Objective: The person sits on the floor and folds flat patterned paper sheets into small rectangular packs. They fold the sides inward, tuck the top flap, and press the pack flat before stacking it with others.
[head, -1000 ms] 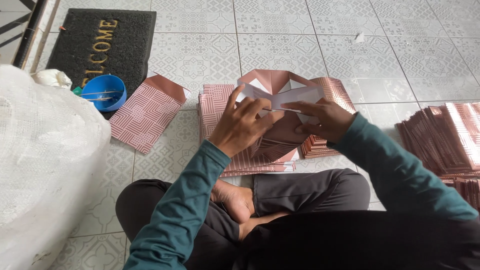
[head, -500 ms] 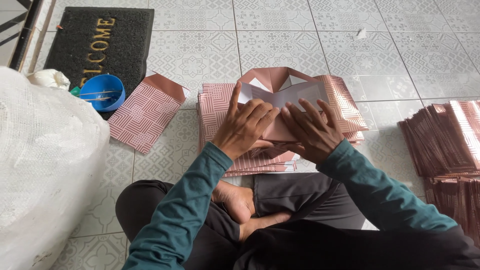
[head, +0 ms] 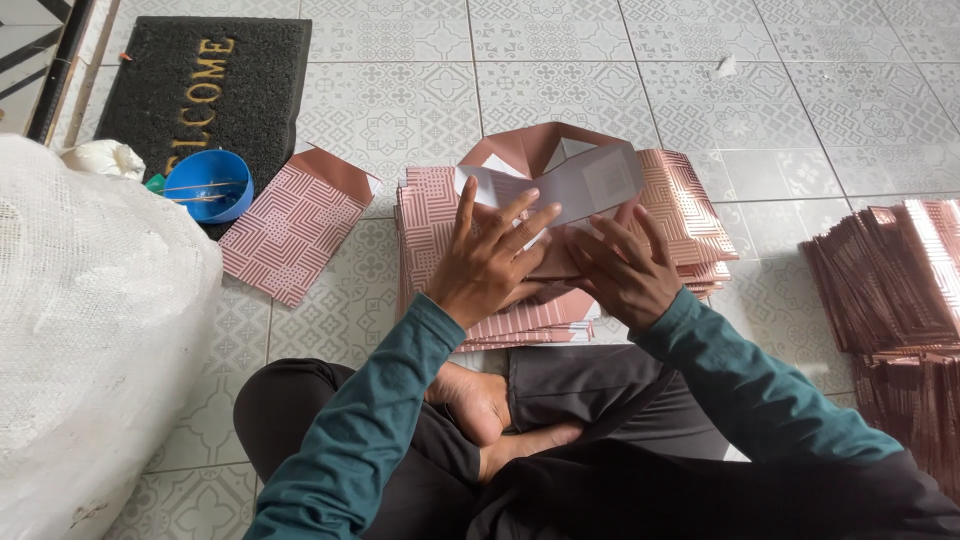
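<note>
1. Head view, hands: the person sits cross-legged on the tiled floor [head: 400,110]. Both hands lie flat, palms down and fingers spread, on a half-folded sheet [head: 560,185] of pink patterned paper with a white inside.
2. Left hand [head: 490,260]: its grip is wide, nothing pinched. The fingers fan out and press on the white flap and the fold below it.
3. Right hand [head: 625,265]: its grip is wide too, holding nothing. The palm presses the lower part of the sheet, just beside the left hand; the fingertips of the two hands are close, and I cannot tell if they touch.
4. The sheet: it lies on top of a stack [head: 690,215] of like pink sheets, straight in front of the person's knees. Its far flaps stand up in a brown-pink point, and a white panel tilts up to the right.
5. Left of the stack: a single folded bag [head: 295,225] lies flat on the floor, apart from the stack. Beyond it stands a blue bowl [head: 210,185] with thin sticks in it, at the edge of a dark mat [head: 210,85].
6. Far left: a big white woven sack [head: 90,330] fills the near corner.
7. Far right: a second pile [head: 890,290] of pink sheets, fanned on edge, lies well apart from the hands.
8. A bare foot [head: 495,410] shows between the knees, under the arms in teal sleeves.
</note>
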